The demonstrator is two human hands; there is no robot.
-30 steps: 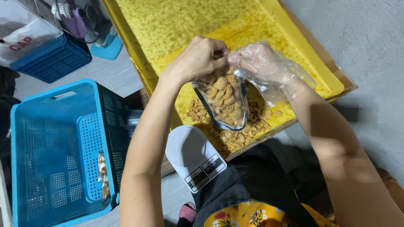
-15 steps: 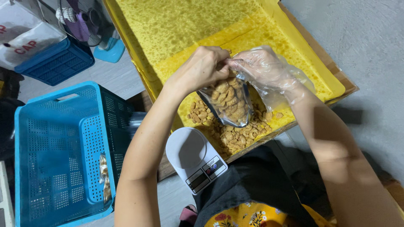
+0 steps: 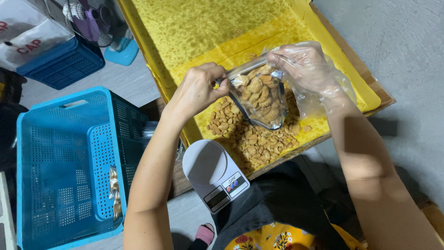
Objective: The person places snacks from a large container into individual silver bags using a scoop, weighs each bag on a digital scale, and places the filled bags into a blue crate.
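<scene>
A clear plastic pouch [image 3: 260,97] filled with small golden-brown snack pieces hangs above the tray. My left hand [image 3: 200,90] pinches its top left corner. My right hand [image 3: 303,65], inside a thin clear plastic glove, grips the top right corner. Under the pouch lies a loose pile of the same snack pieces [image 3: 252,139] on the yellow paper lining of a large shallow tray [image 3: 194,28]. A white digital kitchen scale [image 3: 213,173] sits just in front of the tray, below my left forearm.
A blue perforated plastic crate [image 3: 69,162] stands at the left with one filled pouch [image 3: 114,192] inside. Behind it are a darker blue crate [image 3: 62,65] with white bags and a small fan [image 3: 95,21]. Grey concrete floor [image 3: 397,51] lies to the right.
Both hands and the pouch have stayed together over the pile; the pouch top is now pulled more level between the two hands. The camera view shifted slightly.
</scene>
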